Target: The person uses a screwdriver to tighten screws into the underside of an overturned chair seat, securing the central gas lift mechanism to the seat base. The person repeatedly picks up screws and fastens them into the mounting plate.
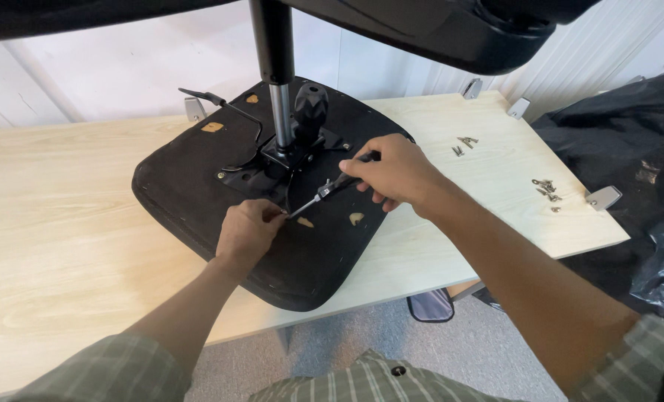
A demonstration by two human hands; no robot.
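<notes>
Right hand (393,173) pinching screwdriver (330,189) by handle, fingers closed round it. Left hand (247,232) curling at tip, steadying there. Upturned seat (198,201) lying on table (64,223): looking heavy, padded edge soft; metal mechanism plate (251,173) probably best grip.

You have a pale wood bench (64,223) with a long bare stretch along its left side. Toward its far right corner lies a small cluster of loose screws (463,144), and nearer the right edge sits a second scatter of screws (546,190). Metal brackets poke out around the bench: one at the right edge (604,197), two at the far right corner (472,88) (518,108), one along the far edge (195,109). Off the right edge you see crumpled black plastic sheeting (637,171). Behind the bench runs a white panelled wall (123,67). Below the near edge is grey floor (421,357).
</notes>
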